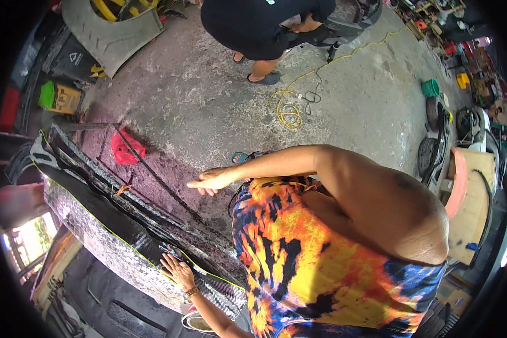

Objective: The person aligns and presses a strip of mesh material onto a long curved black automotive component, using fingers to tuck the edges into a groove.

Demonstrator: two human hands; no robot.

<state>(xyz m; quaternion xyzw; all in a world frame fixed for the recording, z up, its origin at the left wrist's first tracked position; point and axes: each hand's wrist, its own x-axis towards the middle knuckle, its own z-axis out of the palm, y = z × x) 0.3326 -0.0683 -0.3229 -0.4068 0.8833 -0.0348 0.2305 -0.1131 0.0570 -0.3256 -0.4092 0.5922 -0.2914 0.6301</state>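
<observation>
My left hand (178, 272) lies with its fingers spread on a black, woven carbon-look strip (135, 228) with a yellow-green edge. The strip runs along a long, speckled grey-and-white panel (104, 234), which looks like a vehicle body part. My right hand (213, 180) is held in the air beyond the panel, fingers stretched and nothing in them. Under it shows a dark, spattered metal bar (158, 177) of a stand. A bit of orange tie (123, 190) is on the stand near the strip.
A red plastic bag (127, 147) hangs by the stand. Beyond it, another person (259, 28) in black bends over a dark part. A yellow cord (290, 115) lies coiled on the concrete floor. A grey fender (115, 34) stands far left; tyres (428, 151) lie right.
</observation>
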